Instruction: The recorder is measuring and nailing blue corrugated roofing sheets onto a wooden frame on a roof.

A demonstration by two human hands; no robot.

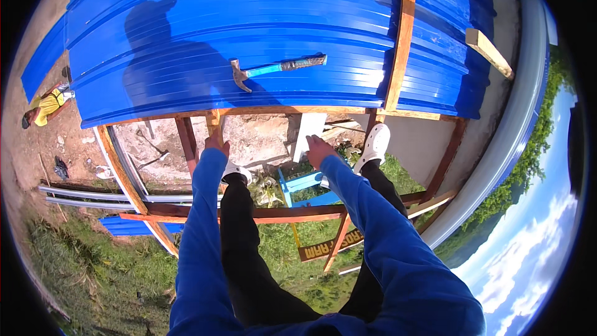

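Left hand: underside hidden; I cannot confirm its grip on the wooden strip. Right hand: fingertips too small to verify contact with the white board. Left shoe: partly covered by the trouser leg. Blue roofing: cut off above. Dark ground object: too small to identify.

Bare brown earth spans the frame's left, rough green grass the lower left; at right, leafy green trees border sunlit, cloudy blue sky.
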